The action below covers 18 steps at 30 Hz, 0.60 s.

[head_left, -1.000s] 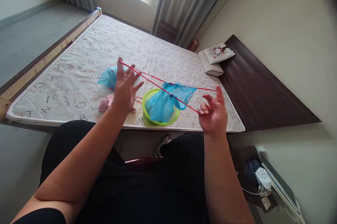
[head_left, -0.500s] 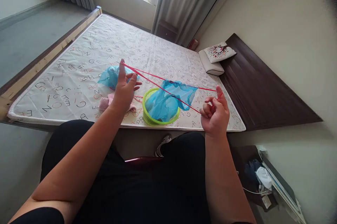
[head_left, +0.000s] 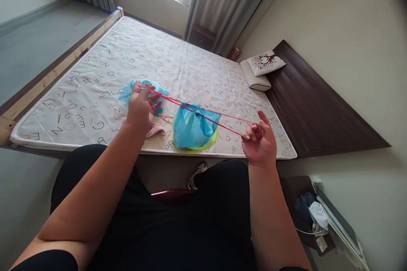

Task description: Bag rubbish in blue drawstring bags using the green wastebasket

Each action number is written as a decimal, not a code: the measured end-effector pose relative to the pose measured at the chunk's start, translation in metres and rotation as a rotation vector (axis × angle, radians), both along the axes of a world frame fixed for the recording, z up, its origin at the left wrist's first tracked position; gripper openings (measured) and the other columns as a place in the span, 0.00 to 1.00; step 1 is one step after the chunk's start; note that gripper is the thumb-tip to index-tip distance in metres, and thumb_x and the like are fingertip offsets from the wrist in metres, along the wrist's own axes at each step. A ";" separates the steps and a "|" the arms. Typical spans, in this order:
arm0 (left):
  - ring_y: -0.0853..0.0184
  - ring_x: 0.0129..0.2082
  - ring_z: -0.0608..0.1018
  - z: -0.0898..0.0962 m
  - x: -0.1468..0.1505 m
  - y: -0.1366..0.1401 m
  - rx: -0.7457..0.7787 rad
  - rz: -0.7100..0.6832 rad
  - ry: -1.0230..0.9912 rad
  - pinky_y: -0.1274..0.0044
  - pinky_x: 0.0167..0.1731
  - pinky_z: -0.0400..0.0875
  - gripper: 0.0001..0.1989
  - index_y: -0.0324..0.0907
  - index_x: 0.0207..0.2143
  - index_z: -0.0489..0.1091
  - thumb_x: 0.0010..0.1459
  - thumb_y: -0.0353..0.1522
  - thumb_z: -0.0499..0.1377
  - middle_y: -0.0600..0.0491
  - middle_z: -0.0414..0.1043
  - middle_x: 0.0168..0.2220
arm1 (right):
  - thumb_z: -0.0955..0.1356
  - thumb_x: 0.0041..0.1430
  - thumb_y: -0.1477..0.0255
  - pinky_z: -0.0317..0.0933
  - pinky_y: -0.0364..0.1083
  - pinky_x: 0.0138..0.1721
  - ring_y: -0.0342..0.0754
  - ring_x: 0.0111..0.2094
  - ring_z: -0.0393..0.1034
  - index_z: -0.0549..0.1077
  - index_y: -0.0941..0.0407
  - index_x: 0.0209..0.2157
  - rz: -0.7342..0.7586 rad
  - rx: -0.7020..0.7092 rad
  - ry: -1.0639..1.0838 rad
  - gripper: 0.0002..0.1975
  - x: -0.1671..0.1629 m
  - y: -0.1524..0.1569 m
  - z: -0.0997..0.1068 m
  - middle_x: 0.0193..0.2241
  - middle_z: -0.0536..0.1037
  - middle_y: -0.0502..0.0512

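Observation:
A red drawstring is pulled taut between my two hands. My left hand pinches one end of it with thumb and forefinger, the other fingers half spread. My right hand has the other end looped at its curled fingers, with the forefinger pointing up. From the string hangs a thin blue plastic drawstring bag, its mouth gathered narrow. The bag covers much of a lime-green basket at the mattress edge. What is inside the bag or basket is hidden.
Behind my left hand, another blue plastic bag lies crumpled on the letter-printed mattress. A pink cloth lies near my left wrist. Pillows rest by the dark headboard. A cluttered nightstand stands at right.
The bag's mouth has drawn narrower, and the bag now hangs lower over the basket. My left hand has moved down and left, and its thumb and forefinger have closed. My right hand stays about where it was.

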<state>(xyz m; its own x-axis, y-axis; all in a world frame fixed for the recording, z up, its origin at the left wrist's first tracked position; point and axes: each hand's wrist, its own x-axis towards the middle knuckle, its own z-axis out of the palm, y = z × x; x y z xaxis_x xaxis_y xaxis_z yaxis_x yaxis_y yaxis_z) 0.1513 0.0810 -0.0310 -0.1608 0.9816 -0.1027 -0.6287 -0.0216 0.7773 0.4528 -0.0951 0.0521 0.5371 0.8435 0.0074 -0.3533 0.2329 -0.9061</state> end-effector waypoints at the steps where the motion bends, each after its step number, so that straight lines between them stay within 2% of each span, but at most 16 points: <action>1: 0.63 0.42 0.83 0.000 0.001 0.000 0.009 0.000 0.015 0.72 0.43 0.80 0.25 0.57 0.63 0.67 0.66 0.38 0.66 0.50 0.77 0.52 | 0.74 0.54 0.70 0.62 0.38 0.22 0.36 0.19 0.59 0.79 0.47 0.48 -0.003 0.004 0.051 0.18 0.000 0.000 0.001 0.27 0.78 0.42; 4: 0.65 0.41 0.83 0.003 0.003 -0.004 0.040 -0.034 0.059 0.73 0.44 0.80 0.34 0.60 0.68 0.64 0.62 0.33 0.68 0.51 0.77 0.51 | 0.72 0.58 0.68 0.72 0.41 0.32 0.40 0.32 0.75 0.79 0.46 0.47 0.015 0.029 0.143 0.14 0.002 -0.001 0.003 0.46 0.83 0.48; 6: 0.65 0.42 0.83 0.009 0.004 -0.010 0.070 -0.090 0.057 0.73 0.44 0.80 0.35 0.59 0.69 0.63 0.62 0.31 0.67 0.50 0.78 0.51 | 0.72 0.59 0.67 0.74 0.43 0.36 0.40 0.36 0.77 0.79 0.45 0.46 0.019 0.048 0.146 0.13 0.004 -0.003 0.004 0.49 0.82 0.47; 9: 0.60 0.50 0.83 0.019 0.006 -0.021 0.154 -0.190 0.040 0.73 0.47 0.79 0.33 0.54 0.68 0.64 0.63 0.31 0.67 0.49 0.80 0.51 | 0.74 0.57 0.69 0.71 0.42 0.31 0.36 0.24 0.67 0.78 0.45 0.44 0.042 0.035 0.052 0.12 0.003 -0.004 0.003 0.36 0.79 0.42; 12: 0.57 0.54 0.82 0.029 0.016 -0.033 0.253 -0.272 0.056 0.71 0.49 0.78 0.32 0.51 0.67 0.67 0.62 0.32 0.68 0.49 0.82 0.48 | 0.77 0.54 0.69 0.64 0.41 0.25 0.35 0.19 0.58 0.79 0.49 0.41 0.119 -0.041 -0.149 0.12 -0.006 -0.001 0.004 0.28 0.73 0.41; 15: 0.62 0.41 0.84 0.041 0.031 -0.049 0.353 -0.374 0.125 0.71 0.44 0.80 0.23 0.46 0.60 0.73 0.64 0.36 0.67 0.52 0.79 0.34 | 0.76 0.58 0.67 0.60 0.41 0.23 0.37 0.19 0.58 0.79 0.51 0.40 0.132 -0.091 -0.455 0.08 -0.021 0.001 0.012 0.28 0.74 0.44; 18: 0.70 0.22 0.75 0.054 0.045 -0.067 0.449 -0.562 0.191 0.78 0.27 0.74 0.16 0.42 0.50 0.76 0.69 0.43 0.63 0.60 0.64 0.21 | 0.74 0.63 0.65 0.59 0.42 0.24 0.40 0.23 0.62 0.81 0.51 0.43 0.116 -0.151 -0.867 0.09 -0.040 0.000 0.030 0.28 0.74 0.47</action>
